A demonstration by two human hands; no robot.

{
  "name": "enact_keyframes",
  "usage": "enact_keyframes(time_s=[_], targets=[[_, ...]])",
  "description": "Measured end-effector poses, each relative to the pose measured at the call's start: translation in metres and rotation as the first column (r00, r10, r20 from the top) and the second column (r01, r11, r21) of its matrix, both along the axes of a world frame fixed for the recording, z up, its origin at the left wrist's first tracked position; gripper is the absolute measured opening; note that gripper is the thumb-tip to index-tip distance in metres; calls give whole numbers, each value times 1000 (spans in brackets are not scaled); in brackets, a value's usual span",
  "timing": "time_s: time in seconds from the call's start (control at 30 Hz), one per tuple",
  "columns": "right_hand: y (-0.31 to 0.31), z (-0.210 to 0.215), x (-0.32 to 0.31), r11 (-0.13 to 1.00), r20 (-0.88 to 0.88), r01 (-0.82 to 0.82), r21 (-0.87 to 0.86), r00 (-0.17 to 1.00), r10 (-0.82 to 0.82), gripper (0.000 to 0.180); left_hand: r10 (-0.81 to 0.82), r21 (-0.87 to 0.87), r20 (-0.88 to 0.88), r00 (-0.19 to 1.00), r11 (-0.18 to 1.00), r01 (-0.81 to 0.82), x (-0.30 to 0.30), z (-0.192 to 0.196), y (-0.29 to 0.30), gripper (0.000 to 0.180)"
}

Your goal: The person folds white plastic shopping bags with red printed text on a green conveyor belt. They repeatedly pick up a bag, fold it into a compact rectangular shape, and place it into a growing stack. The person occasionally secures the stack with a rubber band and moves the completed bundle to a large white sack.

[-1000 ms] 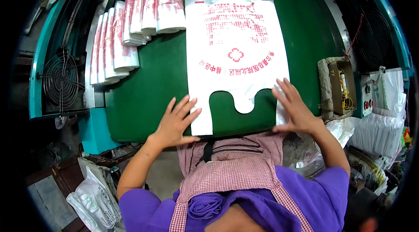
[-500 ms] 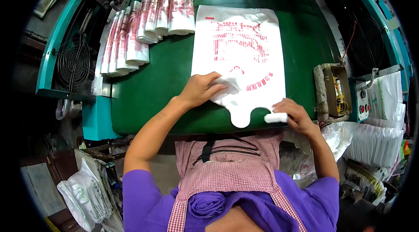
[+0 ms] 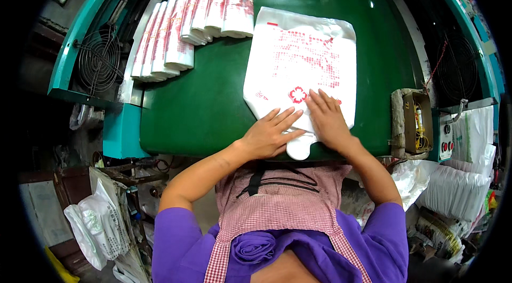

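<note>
A white plastic bag (image 3: 304, 64) with red printing lies flat near the front of a green work surface (image 3: 213, 102). It may be a stack of bags; I cannot tell how thick it is. Its near corners are folded inward, and a rounded tab sticks out toward me. On the near left part of the bag rests my left hand (image 3: 273, 135), palm down with fingers spread. My right hand (image 3: 328, 119) presses flat on the near right part, fingers stretched out toward the printing. Neither hand grips anything. The folded parts are partly hidden under the hands.
Several folded bundles of printed bags (image 3: 213, 6) lie in an overlapping row at the far left. A box with yellow cord (image 3: 417, 123) and a control box with red buttons (image 3: 446, 142) stand at the right edge. Round wire guards (image 3: 100, 62) flank the surface.
Both hands have let go of the bag's near corners, now folded inward, and lie flat on it. My right hand has moved left and away from me. The whole view has shifted slightly.
</note>
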State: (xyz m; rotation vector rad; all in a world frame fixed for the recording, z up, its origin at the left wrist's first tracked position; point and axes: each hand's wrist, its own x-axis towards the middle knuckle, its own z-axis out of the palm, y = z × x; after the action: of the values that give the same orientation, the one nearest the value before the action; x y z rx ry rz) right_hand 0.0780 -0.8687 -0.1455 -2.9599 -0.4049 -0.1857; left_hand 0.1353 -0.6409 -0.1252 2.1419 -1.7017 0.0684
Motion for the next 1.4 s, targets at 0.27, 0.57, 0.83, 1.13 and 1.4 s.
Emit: enact_keyframes(time_s=[0.27, 0.57, 0.83, 1.13, 1.4], targets=[[-25, 63, 12, 905, -45, -38, 424, 997, 63, 51, 226, 266, -432, 873, 957, -117, 102, 3, -67, 23], [-13, 25, 4, 963, 31, -31, 269, 999, 24, 65, 191, -92, 177, 965, 980, -177, 41, 2, -33, 36], [-8, 8, -64, -498, -546, 577, 647, 807, 226, 55, 256, 63, -112, 960, 966, -250, 83, 4, -54, 20], [-49, 21, -36, 555, -256, 179, 812, 965, 63, 53, 0, 367, -257, 966, 925, 97, 54, 32, 16, 21], [-75, 44, -1, 901, -192, -426, 78, 881, 433, 48, -147, 240, 88, 985, 963, 122, 58, 87, -30, 19]])
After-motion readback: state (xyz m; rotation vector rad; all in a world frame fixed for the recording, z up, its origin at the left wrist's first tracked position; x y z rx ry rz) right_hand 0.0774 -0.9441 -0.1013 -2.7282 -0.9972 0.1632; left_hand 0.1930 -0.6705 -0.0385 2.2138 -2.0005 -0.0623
